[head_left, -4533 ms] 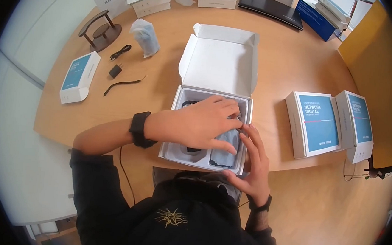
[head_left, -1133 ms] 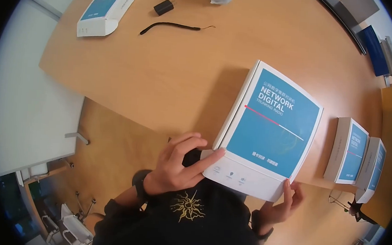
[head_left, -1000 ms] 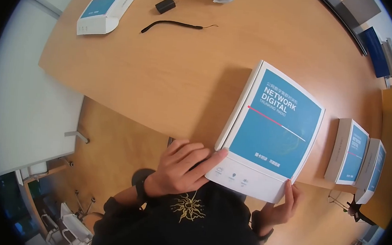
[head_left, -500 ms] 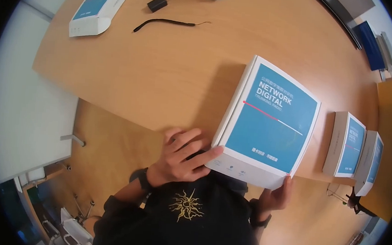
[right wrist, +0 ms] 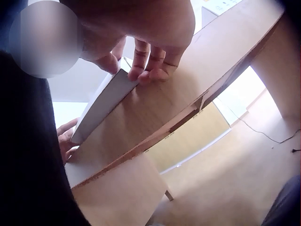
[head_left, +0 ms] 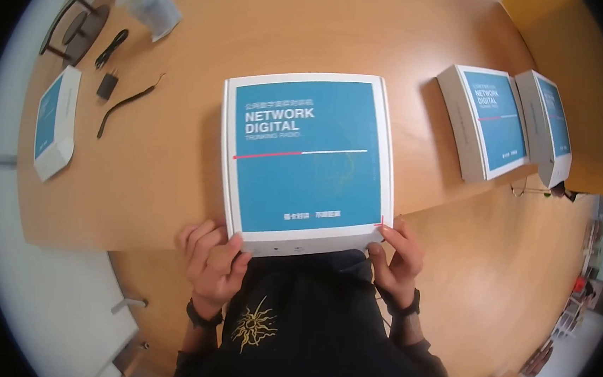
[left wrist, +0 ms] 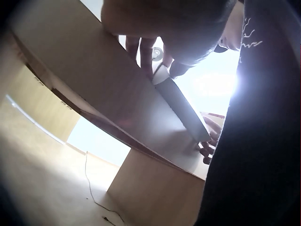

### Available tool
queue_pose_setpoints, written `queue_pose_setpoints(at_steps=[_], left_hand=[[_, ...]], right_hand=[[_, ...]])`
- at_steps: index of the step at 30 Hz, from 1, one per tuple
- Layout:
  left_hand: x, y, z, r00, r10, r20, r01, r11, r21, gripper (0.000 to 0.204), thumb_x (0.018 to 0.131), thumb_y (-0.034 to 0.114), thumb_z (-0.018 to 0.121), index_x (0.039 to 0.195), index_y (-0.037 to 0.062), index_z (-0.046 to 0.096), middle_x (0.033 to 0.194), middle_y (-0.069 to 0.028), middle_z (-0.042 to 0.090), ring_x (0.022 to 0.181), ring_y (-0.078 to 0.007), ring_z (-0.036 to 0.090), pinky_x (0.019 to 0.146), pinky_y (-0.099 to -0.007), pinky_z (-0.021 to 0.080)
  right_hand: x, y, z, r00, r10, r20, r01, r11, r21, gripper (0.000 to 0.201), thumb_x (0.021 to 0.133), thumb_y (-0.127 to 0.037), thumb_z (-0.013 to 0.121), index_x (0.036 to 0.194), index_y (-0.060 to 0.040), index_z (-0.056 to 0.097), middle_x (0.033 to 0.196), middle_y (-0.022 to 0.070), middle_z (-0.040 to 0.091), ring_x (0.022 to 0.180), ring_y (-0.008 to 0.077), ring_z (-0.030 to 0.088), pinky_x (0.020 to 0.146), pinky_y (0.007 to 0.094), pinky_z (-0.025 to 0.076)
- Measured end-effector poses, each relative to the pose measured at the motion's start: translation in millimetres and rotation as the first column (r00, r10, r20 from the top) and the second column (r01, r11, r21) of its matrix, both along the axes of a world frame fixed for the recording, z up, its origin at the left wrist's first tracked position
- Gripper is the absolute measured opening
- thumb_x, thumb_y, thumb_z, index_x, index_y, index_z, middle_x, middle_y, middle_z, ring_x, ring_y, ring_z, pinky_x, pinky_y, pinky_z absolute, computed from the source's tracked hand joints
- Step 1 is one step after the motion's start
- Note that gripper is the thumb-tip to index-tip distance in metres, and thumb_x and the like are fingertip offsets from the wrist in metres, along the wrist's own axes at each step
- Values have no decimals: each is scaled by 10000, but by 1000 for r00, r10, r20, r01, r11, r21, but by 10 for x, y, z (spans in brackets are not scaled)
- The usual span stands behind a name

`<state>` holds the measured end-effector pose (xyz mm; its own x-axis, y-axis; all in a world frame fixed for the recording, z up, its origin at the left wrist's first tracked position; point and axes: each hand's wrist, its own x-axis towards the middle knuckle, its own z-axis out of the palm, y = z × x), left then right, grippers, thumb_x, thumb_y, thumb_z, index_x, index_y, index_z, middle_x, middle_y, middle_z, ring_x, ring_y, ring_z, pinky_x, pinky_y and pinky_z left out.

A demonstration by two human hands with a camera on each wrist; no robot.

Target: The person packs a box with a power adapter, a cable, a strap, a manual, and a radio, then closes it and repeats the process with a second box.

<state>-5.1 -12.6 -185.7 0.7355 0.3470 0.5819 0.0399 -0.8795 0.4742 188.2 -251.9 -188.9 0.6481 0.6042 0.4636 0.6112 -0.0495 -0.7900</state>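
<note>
A white box (head_left: 302, 181) with a blue "NETWORK DIGITAL" label on its lid lies in front of the person, at the table's near edge. The lid is down, with its front side facing the body. At the near left corner the left hand (head_left: 214, 263) has its fingers bent and fingertips against the edge, pinching the corner. Opposite, the right hand (head_left: 398, 263) pinches the near right corner, thumb on the front side. Both wrist views show the box's grey-looking side (left wrist: 181, 106) between the two hands. Whatever is inside is hidden.
Two similar boxes (head_left: 490, 125) lean together at the right. Leftward on the table are another box (head_left: 55, 123), a black strap (head_left: 125, 109), a charger plug (head_left: 108, 86), a coiled cable (head_left: 112, 49), a brown stand (head_left: 79, 29) and a bagged item (head_left: 149, 5).
The box stood open with its lid raised 4.5 s ago; its lid is down now. Since half a second ago the head view has swung round and both hands have shifted slightly at the corners.
</note>
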Motion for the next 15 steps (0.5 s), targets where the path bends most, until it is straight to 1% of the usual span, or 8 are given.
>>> queue_pose_setpoints(at_steps=[2,3,4,6,7,9,13,15], left_hand=[[-58,-11,-29,1000,-5,-10,5,1000,-25,292,898,199,784,1163,94,720,1107,-143,662,1075,-374,641,929,-494,458],[-69,-8,-30,1000,9,-19,-10,999,-52,300,882,173,805,1161,103,719,1146,-155,653,1107,-387,633,933,-497,480],[-49,-17,-21,1000,-3,-23,2,999,-49,300,882,173,805,1161,103,719,1146,-155,653,1107,-387,633,933,-497,480],[2,-48,4,997,71,41,-68,995,-78,329,857,107,824,1163,121,703,1247,-197,641,1203,-432,601,974,-502,513],[10,-24,26,997,64,40,-61,995,-74,329,857,107,824,1163,121,703,1247,-197,641,1203,-432,601,974,-502,513],[17,26,72,1000,-14,-20,13,998,-60,372,880,24,777,1215,79,625,1405,-286,556,1323,-486,541,1086,-531,488],[62,59,26,998,-60,-11,58,992,-108,444,845,73,828,1225,127,604,1397,-267,603,1234,-447,619,997,-476,529],[66,74,18,999,-50,-18,49,998,-30,442,850,27,803,1224,128,590,1397,-271,607,1189,-438,653,964,-457,550]], right_hand=[[-90,0,-55,984,-144,-102,148,988,39,497,785,92,778,1260,-12,675,948,139,699,756,239,656,651,322,514],[-85,-3,-36,982,-159,-106,164,986,41,497,785,92,778,1260,-12,675,948,139,699,756,239,656,651,322,514],[-48,7,14,984,-129,-122,129,992,-6,512,778,90,792,1264,-14,672,924,132,697,743,227,653,642,321,510],[9,23,82,984,-104,-141,98,994,-49,527,771,89,805,1269,-16,669,901,124,695,730,214,651,634,320,506],[29,30,106,989,-91,-121,85,995,-51,522,771,73,819,1263,-16,670,881,119,692,720,214,647,625,318,501],[70,31,126,991,-81,-102,76,996,-52,518,772,57,833,1258,-15,670,861,114,689,709,213,644,616,315,496],[168,36,116,997,-68,35,71,994,-86,461,766,5,852,1198,-14,692,837,109,675,659,247,625,565,329,478],[209,49,106,994,-64,90,71,994,-78,443,761,-6,853,1177,-15,700,830,106,670,644,256,618,547,336,471]])
